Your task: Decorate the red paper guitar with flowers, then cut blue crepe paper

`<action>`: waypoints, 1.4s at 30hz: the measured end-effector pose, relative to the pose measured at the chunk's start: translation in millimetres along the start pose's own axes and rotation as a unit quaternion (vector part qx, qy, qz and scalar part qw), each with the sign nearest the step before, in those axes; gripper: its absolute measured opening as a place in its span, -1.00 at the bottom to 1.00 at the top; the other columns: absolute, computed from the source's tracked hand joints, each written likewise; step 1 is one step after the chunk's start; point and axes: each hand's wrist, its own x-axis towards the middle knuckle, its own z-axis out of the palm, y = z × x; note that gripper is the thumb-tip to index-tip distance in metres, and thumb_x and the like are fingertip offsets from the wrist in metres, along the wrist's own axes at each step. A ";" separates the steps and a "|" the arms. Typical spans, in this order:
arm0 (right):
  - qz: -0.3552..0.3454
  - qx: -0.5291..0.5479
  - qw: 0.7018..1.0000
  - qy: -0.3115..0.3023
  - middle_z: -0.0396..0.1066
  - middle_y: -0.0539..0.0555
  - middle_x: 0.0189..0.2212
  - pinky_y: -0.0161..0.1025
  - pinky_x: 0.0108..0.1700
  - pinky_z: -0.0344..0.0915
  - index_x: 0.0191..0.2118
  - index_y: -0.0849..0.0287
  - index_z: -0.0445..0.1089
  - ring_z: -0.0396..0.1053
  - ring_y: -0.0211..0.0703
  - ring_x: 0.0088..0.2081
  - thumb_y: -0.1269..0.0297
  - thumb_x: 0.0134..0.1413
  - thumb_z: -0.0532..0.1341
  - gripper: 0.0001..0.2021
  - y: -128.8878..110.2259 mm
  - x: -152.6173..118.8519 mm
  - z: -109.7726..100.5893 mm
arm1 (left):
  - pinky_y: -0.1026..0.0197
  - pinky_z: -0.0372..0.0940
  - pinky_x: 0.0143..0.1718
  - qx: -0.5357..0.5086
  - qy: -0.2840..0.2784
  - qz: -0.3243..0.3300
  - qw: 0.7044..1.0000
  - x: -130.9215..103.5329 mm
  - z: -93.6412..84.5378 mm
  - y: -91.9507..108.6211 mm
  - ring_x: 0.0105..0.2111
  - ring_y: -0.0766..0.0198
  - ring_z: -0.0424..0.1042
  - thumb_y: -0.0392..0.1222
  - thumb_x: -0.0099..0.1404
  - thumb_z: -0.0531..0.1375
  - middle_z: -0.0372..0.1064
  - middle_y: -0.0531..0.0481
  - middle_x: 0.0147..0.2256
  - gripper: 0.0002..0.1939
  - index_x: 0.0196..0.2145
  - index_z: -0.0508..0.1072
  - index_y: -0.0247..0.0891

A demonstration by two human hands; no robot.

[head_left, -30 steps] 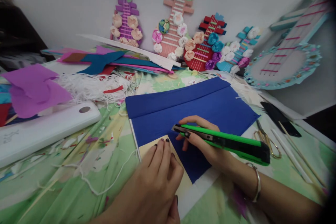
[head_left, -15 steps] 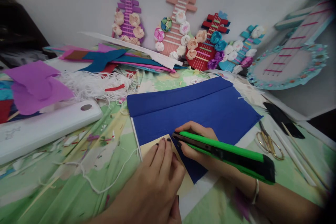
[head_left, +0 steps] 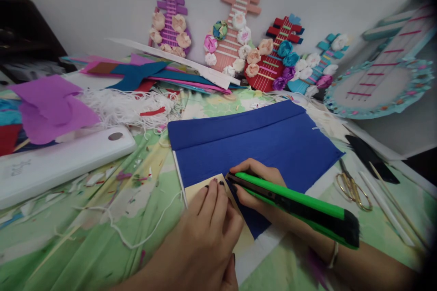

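A sheet of blue paper (head_left: 239,141) lies on the table, with a pale yellow card (head_left: 200,185) over its near left part. My left hand (head_left: 211,223) presses flat on the card, fingers stretched toward its far edge. A green and black utility knife (head_left: 293,200) is gripped in my right hand (head_left: 259,182); its tip is at the card's right edge, close to my left fingertips. White material shows beneath the blue paper. Whether the blade cuts into the paper is too small to tell.
Gold-handled scissors (head_left: 353,188), a white stick (head_left: 385,209) and a black piece (head_left: 372,157) lie at the right. A long white device (head_left: 68,163), white yarn (head_left: 126,109) and purple paper (head_left: 54,109) are at the left. Flower-decorated guitar shapes (head_left: 235,32) lean on the wall.
The view has shifted slightly, moving most things a little to the right. Both hands keep nearly the same places on the card and the knife.
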 end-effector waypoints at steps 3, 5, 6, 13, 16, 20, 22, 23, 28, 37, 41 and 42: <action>0.008 0.003 1.000 -0.001 0.55 -0.04 -0.41 -0.37 -0.38 0.34 -0.25 0.11 0.42 0.49 -0.24 -0.42 0.39 -0.09 0.23 -0.80 -3.5 0.9 -1.9 | -0.08 -0.01 0.20 0.002 -0.004 0.005 1.000 0.7 0.2 -0.4 0.18 -0.25 0.20 0.06 0.13 0.10 0.27 -0.48 0.11 -0.37 0.02 0.33 -0.49; 0.012 0.005 1.000 0.000 0.55 -0.04 -0.43 -0.37 -0.39 0.34 -0.27 0.12 0.42 0.48 -0.25 -0.44 0.38 -0.09 0.23 -0.82 -5.5 1.3 -2.4 | -0.07 0.03 0.18 0.003 -0.015 0.010 1.000 2.7 -3.0 -1.3 0.15 -0.22 0.24 0.06 0.14 0.09 0.30 -0.46 0.09 -0.39 0.01 0.34 -0.48; 0.010 0.004 1.000 0.001 0.55 -0.05 -0.43 -0.39 -0.39 0.33 -0.27 0.11 0.42 0.48 -0.26 -0.44 0.38 -0.09 0.23 -0.82 -5.6 1.3 -2.2 | -0.07 0.05 0.17 0.002 -0.024 0.010 1.000 4.0 -5.2 -1.7 0.14 -0.20 0.26 0.05 0.15 0.10 0.31 -0.45 0.09 -0.40 0.01 0.35 -0.47; -0.011 0.007 1.000 -0.003 0.54 -0.10 -0.40 -0.46 -0.37 0.31 -0.25 0.08 0.41 0.46 -0.34 -0.43 0.42 -0.09 0.26 -0.79 1.6 -1.6 1.8 | -0.07 0.11 0.14 -0.012 -0.050 0.006 0.999 8.7 -14.8 -2.4 0.11 -0.19 0.30 0.08 0.13 0.14 0.33 -0.43 0.08 -0.40 -0.01 0.39 -0.44; -0.007 0.004 1.000 -0.001 0.54 -0.10 -0.43 -0.46 -0.40 0.30 -0.26 0.10 0.42 0.44 -0.35 -0.47 0.43 -0.10 0.25 -0.80 1.0 -1.4 1.7 | -0.08 0.11 0.14 -0.013 -0.054 0.006 0.998 8.2 -14.7 -2.0 0.11 -0.20 0.31 0.10 0.13 0.14 0.33 -0.44 0.08 -0.39 0.00 0.39 -0.44; -0.019 -0.010 1.000 -0.003 0.52 -0.08 -0.47 -0.43 -0.44 0.28 -0.26 0.12 0.42 0.44 -0.32 -0.49 0.40 -0.11 0.23 -0.80 1.0 -0.3 3.4 | -0.09 0.11 0.14 -0.020 -0.054 0.005 0.998 8.2 -14.8 -2.1 0.11 -0.21 0.31 0.09 0.14 0.14 0.32 -0.45 0.08 -0.40 0.00 0.39 -0.44; -0.028 -0.019 0.999 0.011 0.52 -0.07 -0.49 -0.42 -0.45 0.27 -0.28 0.12 0.42 0.44 -0.30 -0.50 0.37 -0.11 0.22 -0.82 1.8 0.0 5.4 | -0.09 0.11 0.14 -0.021 -0.053 0.004 0.998 8.2 -14.1 -2.2 0.11 -0.22 0.30 0.10 0.14 0.15 0.31 -0.46 0.09 -0.39 0.00 0.39 -0.45; -0.031 -0.021 0.999 0.017 0.51 -0.06 -0.50 -0.42 -0.46 0.27 -0.30 0.13 0.42 0.44 -0.29 -0.51 0.36 -0.11 0.21 -0.83 1.9 0.0 6.2 | -0.09 0.11 0.14 -0.021 -0.050 0.004 0.999 8.2 -13.3 -2.3 0.11 -0.23 0.29 0.10 0.14 0.15 0.31 -0.47 0.09 -0.38 0.00 0.39 -0.46; -0.033 -0.038 0.999 0.017 0.52 -0.04 -0.50 -0.40 -0.43 0.30 -0.31 0.13 0.42 0.46 -0.28 -0.51 0.37 -0.13 0.21 -0.83 -2.0 -0.5 5.6 | -0.11 0.10 0.15 -0.015 -0.045 0.010 0.999 7.2 -9.9 -2.6 0.11 -0.26 0.28 0.12 0.12 0.14 0.30 -0.49 0.09 -0.35 0.01 0.38 -0.47; -0.038 -0.072 0.996 0.020 0.48 -0.04 -0.57 -0.40 -0.50 0.27 -0.35 0.15 0.38 0.40 -0.29 -0.59 0.36 -0.13 0.17 -0.87 -6.8 -2.2 4.5 | -0.09 0.10 0.16 -0.017 -0.057 0.011 0.998 6.7 -13.6 -2.4 0.13 -0.24 0.27 0.11 0.14 0.14 0.28 -0.44 0.12 -0.31 0.08 0.35 -0.46; -0.052 -0.085 0.995 0.015 0.48 -0.03 -0.58 -0.42 -0.52 0.26 -0.37 0.15 0.37 0.39 -0.30 -0.60 0.36 -0.11 0.16 -0.89 -11.3 -0.4 4.9 | -0.08 0.13 0.14 -0.021 -0.047 0.015 0.999 6.5 -10.5 -3.7 0.11 -0.24 0.29 0.11 0.14 0.14 0.31 -0.45 0.10 -0.33 0.06 0.37 -0.46; -0.055 -0.087 0.995 0.016 0.48 -0.04 -0.58 -0.42 -0.53 0.25 -0.38 0.15 0.36 0.39 -0.31 -0.60 0.37 -0.11 0.16 -0.90 -12.6 -0.2 5.0 | -0.08 0.13 0.14 -0.023 -0.044 0.016 0.999 6.3 -10.0 -3.8 0.11 -0.25 0.30 0.11 0.14 0.14 0.31 -0.46 0.09 -0.33 0.06 0.37 -0.47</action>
